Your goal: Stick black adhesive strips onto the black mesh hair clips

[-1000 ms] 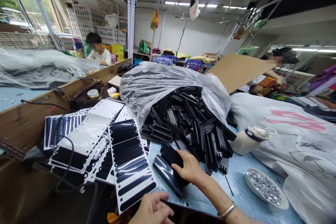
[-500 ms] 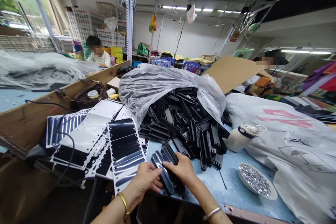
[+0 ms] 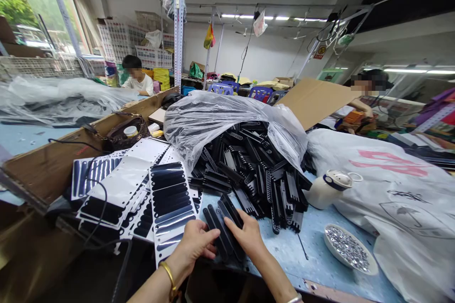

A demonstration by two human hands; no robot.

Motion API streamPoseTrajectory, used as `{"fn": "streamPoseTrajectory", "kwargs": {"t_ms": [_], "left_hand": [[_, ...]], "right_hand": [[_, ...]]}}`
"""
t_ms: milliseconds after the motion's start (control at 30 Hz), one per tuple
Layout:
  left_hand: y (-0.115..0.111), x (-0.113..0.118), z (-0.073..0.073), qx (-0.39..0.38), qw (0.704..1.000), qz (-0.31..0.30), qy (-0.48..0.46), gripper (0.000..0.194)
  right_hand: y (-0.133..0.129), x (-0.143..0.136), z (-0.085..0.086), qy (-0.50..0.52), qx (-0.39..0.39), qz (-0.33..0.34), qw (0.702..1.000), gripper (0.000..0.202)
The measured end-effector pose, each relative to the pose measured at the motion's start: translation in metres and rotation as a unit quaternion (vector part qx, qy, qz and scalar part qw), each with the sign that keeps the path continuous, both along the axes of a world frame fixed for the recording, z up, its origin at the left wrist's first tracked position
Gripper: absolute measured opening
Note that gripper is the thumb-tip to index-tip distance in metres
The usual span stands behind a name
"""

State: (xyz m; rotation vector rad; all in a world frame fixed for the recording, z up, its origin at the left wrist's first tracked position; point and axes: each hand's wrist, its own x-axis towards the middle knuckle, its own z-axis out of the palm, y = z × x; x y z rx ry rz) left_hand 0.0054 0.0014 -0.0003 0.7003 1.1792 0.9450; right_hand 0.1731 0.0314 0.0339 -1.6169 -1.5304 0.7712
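Note:
Several long black plastic pieces (image 3: 217, 227) lie side by side near the table's front edge, between my two hands. My right hand (image 3: 246, 236) is closed around their right side, with its thumb on top. My left hand (image 3: 197, 239) is at their left side, thumb and curled fingers close together; whatever they pinch is too small or hidden to make out. Left of it lies a white sheet of glossy dark oblong stickers (image 3: 171, 208). Behind my hands a big heap of black slotted plastic pieces (image 3: 249, 165) spills from a clear plastic bag (image 3: 213, 109).
More sticker sheets (image 3: 117, 184) overlap at the left, beside a wooden board (image 3: 53, 165) and a dark cable. At the right are a cream-coloured flask (image 3: 325, 191), a bowl of small shiny metal parts (image 3: 348, 248) and a white sack (image 3: 391, 175). Two people sit farther back.
The view has shifted slightly. Both hands stay at the black pieces, with only small movements; the glare on the pieces' top faces has faded.

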Motion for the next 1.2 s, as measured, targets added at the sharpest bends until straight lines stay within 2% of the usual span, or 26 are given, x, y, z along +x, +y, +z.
{"fn": "streamPoseTrajectory", "kwargs": {"t_ms": [267,367,467,567,700,800,867,1000,1100,1200], "left_hand": [[0.007,0.003,-0.009,0.049,0.998,0.044,-0.012,0.044],[0.012,0.000,-0.012,0.039,0.997,0.057,-0.023,0.051],[0.012,-0.004,-0.011,0.017,0.997,0.061,-0.034,0.069],[0.006,-0.007,0.001,0.003,0.996,0.048,-0.081,0.079],[-0.006,-0.010,0.032,0.020,0.987,0.002,-0.157,0.066],[-0.013,-0.015,0.052,0.038,0.980,0.021,-0.194,0.057],[-0.016,-0.018,0.060,0.059,0.977,0.031,-0.201,0.052],[-0.016,-0.016,0.066,0.079,0.975,0.009,-0.208,0.047],[-0.014,-0.010,0.075,0.044,0.973,-0.001,-0.226,0.049],[-0.025,-0.017,0.083,0.028,0.974,-0.056,-0.217,0.046]], "right_hand": [[-0.008,-0.014,-0.005,0.141,-0.042,0.013,0.989,0.049],[-0.006,-0.017,-0.006,0.146,-0.025,0.000,0.989,0.046],[-0.006,-0.014,-0.005,0.152,-0.019,-0.002,0.988,0.044],[-0.010,-0.014,-0.001,0.176,-0.025,0.012,0.984,0.048],[-0.022,-0.030,0.018,0.181,-0.014,0.029,0.983,0.049],[-0.034,-0.047,0.036,0.145,0.005,0.033,0.989,0.047],[-0.041,-0.055,0.043,0.143,0.016,0.026,0.989,0.046],[-0.049,-0.059,0.049,0.172,0.032,-0.002,0.985,0.049],[-0.056,-0.055,0.056,0.267,-0.036,-0.010,0.963,0.048],[-0.082,-0.039,0.061,0.347,-0.111,-0.021,0.931,0.048]]}}
